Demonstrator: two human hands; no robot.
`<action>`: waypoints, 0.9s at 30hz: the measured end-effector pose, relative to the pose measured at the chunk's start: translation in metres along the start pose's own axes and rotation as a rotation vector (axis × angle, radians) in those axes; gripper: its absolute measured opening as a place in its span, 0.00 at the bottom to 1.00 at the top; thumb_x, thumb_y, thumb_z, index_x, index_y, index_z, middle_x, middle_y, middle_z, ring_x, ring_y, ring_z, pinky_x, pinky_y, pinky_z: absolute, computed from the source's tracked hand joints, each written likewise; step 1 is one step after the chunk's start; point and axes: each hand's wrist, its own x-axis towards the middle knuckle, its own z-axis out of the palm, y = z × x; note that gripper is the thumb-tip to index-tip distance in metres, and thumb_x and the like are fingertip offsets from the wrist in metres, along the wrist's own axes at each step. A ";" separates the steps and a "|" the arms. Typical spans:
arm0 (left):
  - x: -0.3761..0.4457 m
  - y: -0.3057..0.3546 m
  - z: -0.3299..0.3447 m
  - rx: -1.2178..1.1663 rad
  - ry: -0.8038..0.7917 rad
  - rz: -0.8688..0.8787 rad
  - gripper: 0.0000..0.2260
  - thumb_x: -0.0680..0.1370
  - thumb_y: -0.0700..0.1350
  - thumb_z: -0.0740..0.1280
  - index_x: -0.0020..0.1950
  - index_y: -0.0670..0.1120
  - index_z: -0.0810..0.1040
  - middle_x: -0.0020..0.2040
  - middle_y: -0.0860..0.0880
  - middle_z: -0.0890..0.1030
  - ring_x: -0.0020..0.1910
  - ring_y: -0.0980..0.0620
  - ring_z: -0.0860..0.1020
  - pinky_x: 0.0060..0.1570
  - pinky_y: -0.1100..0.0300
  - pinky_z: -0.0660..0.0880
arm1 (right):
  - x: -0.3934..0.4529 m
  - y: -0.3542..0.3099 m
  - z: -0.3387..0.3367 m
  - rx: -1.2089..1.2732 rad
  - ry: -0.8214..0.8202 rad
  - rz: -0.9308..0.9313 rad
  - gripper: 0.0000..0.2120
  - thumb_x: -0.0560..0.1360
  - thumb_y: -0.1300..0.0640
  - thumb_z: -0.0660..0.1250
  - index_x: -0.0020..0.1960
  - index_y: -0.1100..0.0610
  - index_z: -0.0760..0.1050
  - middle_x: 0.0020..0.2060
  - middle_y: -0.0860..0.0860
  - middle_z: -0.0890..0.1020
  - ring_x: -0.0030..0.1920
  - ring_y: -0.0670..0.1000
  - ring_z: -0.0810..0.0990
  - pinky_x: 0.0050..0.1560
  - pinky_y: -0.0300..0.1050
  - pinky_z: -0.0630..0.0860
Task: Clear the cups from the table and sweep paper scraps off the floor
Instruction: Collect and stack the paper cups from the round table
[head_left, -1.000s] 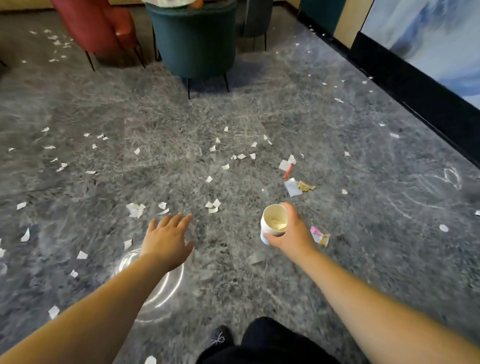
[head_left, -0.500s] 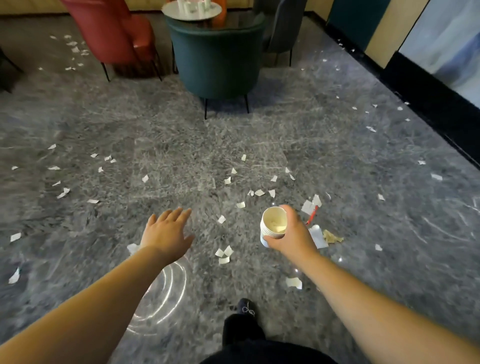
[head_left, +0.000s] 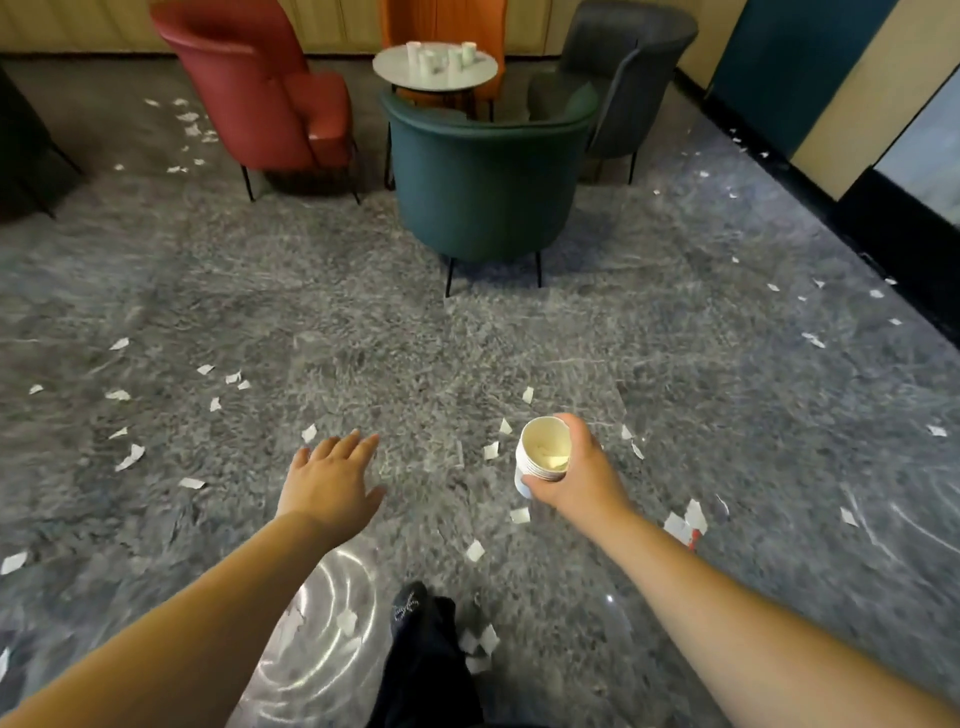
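Two hands mid-errand: cup clearing underway, sweeping not begun.
Paper scraps (head_left: 130, 457) litter the floor (head_left: 675, 415); further cups (head_left: 439, 57) stand on the far table (head_left: 395, 73). Right hand (head_left: 576, 470) grips stacked cups (head_left: 543, 452); left hand (head_left: 330, 480) is spread, empty. Next, probably collecting those remaining.

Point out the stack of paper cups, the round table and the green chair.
stack of paper cups (head_left: 540, 457), head view: on the inside of the top cup.
round table (head_left: 400, 78), head view: on a bare part of its top.
green chair (head_left: 483, 192), head view: on its backrest.
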 end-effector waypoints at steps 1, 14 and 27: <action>0.023 -0.010 -0.006 -0.001 0.008 0.006 0.33 0.79 0.64 0.58 0.80 0.55 0.52 0.79 0.52 0.57 0.78 0.48 0.55 0.75 0.47 0.53 | 0.023 -0.009 0.006 0.014 0.012 0.000 0.38 0.63 0.50 0.77 0.68 0.45 0.62 0.57 0.47 0.72 0.54 0.49 0.73 0.50 0.42 0.70; 0.263 -0.106 -0.082 0.024 -0.004 0.063 0.33 0.79 0.64 0.56 0.80 0.54 0.50 0.80 0.51 0.56 0.78 0.48 0.54 0.76 0.46 0.52 | 0.257 -0.108 0.051 0.008 0.047 0.034 0.38 0.64 0.51 0.78 0.68 0.47 0.61 0.58 0.49 0.72 0.53 0.49 0.72 0.49 0.39 0.67; 0.535 -0.188 -0.155 0.025 0.012 -0.031 0.32 0.79 0.63 0.57 0.80 0.56 0.51 0.79 0.53 0.59 0.77 0.48 0.56 0.74 0.48 0.53 | 0.562 -0.179 0.095 -0.035 -0.075 -0.004 0.39 0.63 0.49 0.78 0.69 0.48 0.63 0.60 0.50 0.74 0.56 0.51 0.74 0.54 0.44 0.73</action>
